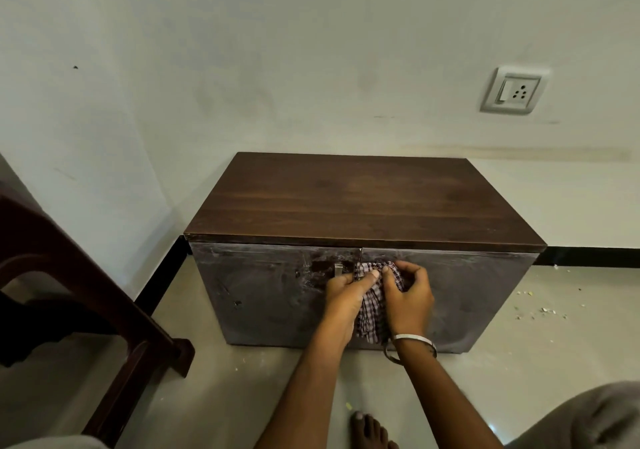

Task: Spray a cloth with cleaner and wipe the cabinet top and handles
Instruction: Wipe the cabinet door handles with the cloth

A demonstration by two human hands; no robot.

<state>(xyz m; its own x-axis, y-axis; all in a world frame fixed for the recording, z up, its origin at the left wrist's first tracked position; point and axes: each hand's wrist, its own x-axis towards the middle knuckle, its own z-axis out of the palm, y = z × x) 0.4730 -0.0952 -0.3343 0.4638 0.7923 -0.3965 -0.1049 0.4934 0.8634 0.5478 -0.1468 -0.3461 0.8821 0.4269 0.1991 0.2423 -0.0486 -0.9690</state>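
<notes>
A low cabinet stands against the wall, with a dark wooden top [363, 199] and two dusty grey doors [263, 296]. A checked cloth [373, 305] hangs between both hands at the seam where the doors meet. My left hand [346, 293] pinches the cloth with its thumb, just right of the small metal handle [338, 270] on the left door. My right hand [408, 293] grips the bunched cloth against the right door, where the cloth and fingers hide any handle. No spray bottle is in sight.
A dark wooden chair [86, 310] stands at the left on the pale floor. A wall socket [516, 90] sits above right of the cabinet. Crumbs [540, 310] lie on the floor at the right. My bare foot [369, 429] is below the hands.
</notes>
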